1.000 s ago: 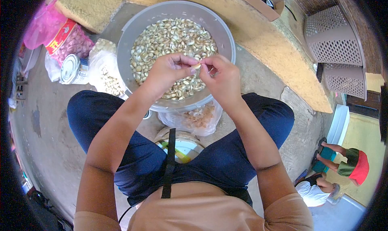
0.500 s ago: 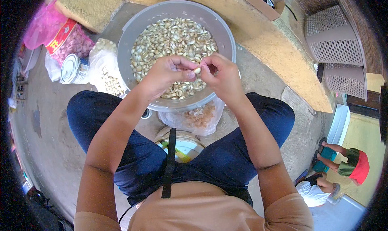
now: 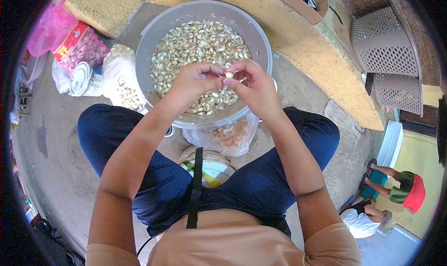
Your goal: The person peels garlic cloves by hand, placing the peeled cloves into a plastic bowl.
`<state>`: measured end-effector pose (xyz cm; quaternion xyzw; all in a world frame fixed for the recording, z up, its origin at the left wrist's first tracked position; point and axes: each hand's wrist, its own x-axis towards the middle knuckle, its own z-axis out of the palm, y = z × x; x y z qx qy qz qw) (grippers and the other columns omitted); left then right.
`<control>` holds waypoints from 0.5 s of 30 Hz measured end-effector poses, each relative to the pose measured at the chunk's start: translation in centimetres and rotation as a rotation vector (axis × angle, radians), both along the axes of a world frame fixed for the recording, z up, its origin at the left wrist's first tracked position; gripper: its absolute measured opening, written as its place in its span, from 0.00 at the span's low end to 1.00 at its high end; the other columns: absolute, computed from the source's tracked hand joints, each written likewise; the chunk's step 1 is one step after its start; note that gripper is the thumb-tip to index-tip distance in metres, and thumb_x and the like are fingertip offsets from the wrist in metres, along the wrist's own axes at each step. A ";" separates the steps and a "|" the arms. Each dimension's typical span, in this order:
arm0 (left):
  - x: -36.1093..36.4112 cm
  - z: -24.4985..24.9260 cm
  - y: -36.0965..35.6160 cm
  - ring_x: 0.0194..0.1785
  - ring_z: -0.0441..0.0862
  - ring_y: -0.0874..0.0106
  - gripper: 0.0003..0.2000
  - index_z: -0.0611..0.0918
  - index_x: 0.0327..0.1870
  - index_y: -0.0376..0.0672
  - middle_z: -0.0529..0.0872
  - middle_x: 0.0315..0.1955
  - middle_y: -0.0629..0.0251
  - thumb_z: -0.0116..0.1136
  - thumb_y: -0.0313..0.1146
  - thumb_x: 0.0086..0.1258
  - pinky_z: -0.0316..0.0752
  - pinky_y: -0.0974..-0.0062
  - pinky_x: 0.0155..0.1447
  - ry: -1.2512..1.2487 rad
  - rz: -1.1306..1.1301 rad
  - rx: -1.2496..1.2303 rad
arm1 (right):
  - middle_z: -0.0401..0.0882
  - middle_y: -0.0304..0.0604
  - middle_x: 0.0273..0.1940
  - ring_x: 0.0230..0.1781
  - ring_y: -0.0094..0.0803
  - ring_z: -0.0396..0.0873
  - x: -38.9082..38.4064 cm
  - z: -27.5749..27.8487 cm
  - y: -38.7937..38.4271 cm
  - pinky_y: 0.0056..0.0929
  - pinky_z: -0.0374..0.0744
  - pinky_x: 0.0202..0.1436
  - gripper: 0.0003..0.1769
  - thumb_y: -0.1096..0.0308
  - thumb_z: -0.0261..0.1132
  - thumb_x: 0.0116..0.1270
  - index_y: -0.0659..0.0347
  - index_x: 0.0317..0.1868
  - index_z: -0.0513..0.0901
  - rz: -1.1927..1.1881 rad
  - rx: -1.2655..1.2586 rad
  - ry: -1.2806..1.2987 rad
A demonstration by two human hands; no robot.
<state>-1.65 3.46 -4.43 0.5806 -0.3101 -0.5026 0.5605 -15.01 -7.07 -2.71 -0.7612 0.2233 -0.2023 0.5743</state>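
A small pale clove (image 3: 229, 74), which looks like garlic, is pinched where my two hands meet. My left hand (image 3: 199, 82) is closed, its thumb and fingertips touching the clove's left side. From the right, my right hand (image 3: 253, 84) closes on the same clove with thumb and index finger. Both hands are above the near part of a large grey basin (image 3: 143, 79), which holds a wide layer of similar cloves (image 3: 198, 42).
Left of the basin lie a clear bag of peeled cloves (image 3: 128, 92), a tin can (image 3: 81, 78) and a pink bag (image 3: 91, 49). Skins fill a plastic bag (image 3: 233, 135) nearer me. Two people (image 3: 407, 191) are at the lower right.
My fingertips have shifted slightly around the clove, which now sits a little higher between them. The fingers of both hands have drawn closer together.
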 end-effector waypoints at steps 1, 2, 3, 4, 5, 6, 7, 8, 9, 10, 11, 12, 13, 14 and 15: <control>-0.1 0.2 -0.1 0.34 0.77 0.78 0.09 0.78 0.37 0.35 0.80 0.32 0.63 0.59 0.28 0.57 0.73 0.82 0.38 -0.074 0.027 -0.011 | 0.75 0.42 0.31 0.30 0.27 0.76 0.0 0.0 -0.1 0.21 0.75 0.30 0.12 0.71 0.66 0.51 0.63 0.36 0.77 -0.014 0.009 0.012; -0.1 0.4 -0.1 0.34 0.77 0.79 0.09 0.79 0.36 0.34 0.81 0.31 0.63 0.59 0.28 0.57 0.73 0.83 0.37 -0.147 0.053 -0.023 | 0.75 0.42 0.31 0.30 0.28 0.77 0.0 0.1 -0.2 0.22 0.75 0.30 0.12 0.72 0.66 0.51 0.63 0.36 0.77 -0.028 0.018 0.024; -0.2 0.5 -0.1 0.34 0.77 0.78 0.09 0.78 0.37 0.34 0.80 0.32 0.63 0.58 0.28 0.58 0.74 0.82 0.38 -0.131 0.063 -0.020 | 0.76 0.42 0.30 0.29 0.28 0.77 0.0 0.2 -0.3 0.22 0.75 0.30 0.12 0.72 0.67 0.51 0.64 0.36 0.77 -0.043 0.026 0.036; -0.2 0.6 -0.1 0.35 0.77 0.78 0.09 0.77 0.38 0.34 0.80 0.33 0.63 0.57 0.28 0.59 0.74 0.81 0.38 -0.115 0.072 -0.017 | 0.76 0.42 0.30 0.29 0.29 0.77 0.0 0.3 -0.3 0.22 0.76 0.30 0.12 0.72 0.67 0.51 0.64 0.36 0.77 -0.045 -0.057 0.047; -0.2 0.8 0.0 0.35 0.78 0.77 0.09 0.77 0.39 0.34 0.80 0.34 0.63 0.56 0.28 0.60 0.75 0.81 0.38 -0.098 0.082 -0.014 | 0.76 0.42 0.30 0.29 0.29 0.78 0.0 0.5 -0.2 0.22 0.76 0.30 0.12 0.72 0.67 0.50 0.64 0.35 0.76 -0.047 -0.140 0.058; -0.3 1.0 0.0 0.35 0.78 0.77 0.10 0.77 0.39 0.34 0.80 0.34 0.63 0.56 0.28 0.60 0.75 0.81 0.38 -0.099 0.081 -0.006 | 0.76 0.43 0.29 0.29 0.30 0.78 0.1 0.7 -0.2 0.23 0.77 0.30 0.12 0.72 0.67 0.50 0.64 0.35 0.76 -0.049 -0.223 0.069; -0.5 1.2 0.0 0.35 0.78 0.77 0.10 0.77 0.40 0.33 0.80 0.34 0.63 0.56 0.28 0.60 0.75 0.81 0.38 -0.100 0.080 0.003 | 0.76 0.43 0.30 0.29 0.31 0.78 0.1 0.9 -0.1 0.23 0.77 0.30 0.11 0.72 0.67 0.50 0.65 0.34 0.76 -0.045 -0.252 0.063; -0.5 1.3 0.0 0.35 0.78 0.77 0.10 0.77 0.40 0.33 0.80 0.34 0.62 0.55 0.28 0.60 0.75 0.81 0.37 -0.100 0.079 0.011 | 0.76 0.44 0.30 0.29 0.31 0.78 0.1 1.1 0.1 0.23 0.77 0.30 0.11 0.72 0.67 0.50 0.65 0.34 0.76 -0.041 -0.281 0.056; -0.5 1.3 0.1 0.35 0.78 0.77 0.10 0.77 0.40 0.33 0.80 0.34 0.62 0.56 0.28 0.60 0.75 0.81 0.37 -0.113 0.087 0.010 | 0.76 0.44 0.30 0.29 0.32 0.78 0.2 1.2 0.3 0.24 0.78 0.30 0.11 0.72 0.67 0.50 0.65 0.34 0.76 -0.037 -0.311 0.051; -0.5 1.2 0.1 0.35 0.78 0.77 0.10 0.77 0.40 0.33 0.80 0.34 0.62 0.56 0.28 0.60 0.75 0.81 0.36 -0.127 0.095 0.009 | 0.75 0.45 0.31 0.29 0.32 0.78 0.2 1.2 0.4 0.24 0.78 0.30 0.11 0.72 0.67 0.50 0.65 0.33 0.76 -0.026 -0.329 0.034; -0.5 1.1 0.1 0.35 0.78 0.77 0.10 0.77 0.39 0.33 0.80 0.33 0.62 0.56 0.28 0.60 0.76 0.82 0.36 -0.140 0.102 0.007 | 0.75 0.45 0.31 0.29 0.33 0.78 0.2 1.3 0.5 0.24 0.78 0.30 0.10 0.72 0.66 0.50 0.65 0.33 0.76 -0.016 -0.347 0.017; -0.6 1.2 0.1 0.35 0.78 0.77 0.10 0.77 0.39 0.32 0.80 0.33 0.62 0.56 0.28 0.60 0.76 0.82 0.36 -0.152 0.104 0.015 | 0.75 0.46 0.31 0.29 0.33 0.78 0.2 1.2 0.6 0.24 0.78 0.30 0.10 0.72 0.66 0.50 0.65 0.33 0.76 -0.005 -0.364 0.000; -0.6 1.3 0.1 0.35 0.78 0.76 0.09 0.77 0.38 0.32 0.80 0.33 0.62 0.56 0.28 0.59 0.76 0.82 0.35 -0.164 0.106 0.023 | 0.75 0.44 0.31 0.29 0.31 0.78 0.3 1.2 0.7 0.23 0.78 0.31 0.10 0.73 0.67 0.50 0.65 0.33 0.76 -0.010 -0.380 -0.002; -0.6 1.4 0.1 0.34 0.78 0.76 0.09 0.77 0.38 0.32 0.80 0.33 0.62 0.56 0.27 0.59 0.76 0.82 0.35 -0.176 0.108 0.030 | 0.76 0.43 0.32 0.30 0.29 0.78 0.3 1.2 0.7 0.22 0.78 0.31 0.10 0.74 0.67 0.49 0.65 0.32 0.77 -0.015 -0.395 -0.004; -0.6 1.3 0.1 0.34 0.78 0.76 0.09 0.77 0.37 0.32 0.80 0.32 0.62 0.55 0.27 0.59 0.76 0.82 0.35 -0.211 0.107 0.030 | 0.76 0.42 0.32 0.30 0.27 0.78 0.3 1.2 0.7 0.21 0.78 0.31 0.10 0.76 0.67 0.48 0.65 0.32 0.77 -0.020 -0.411 -0.006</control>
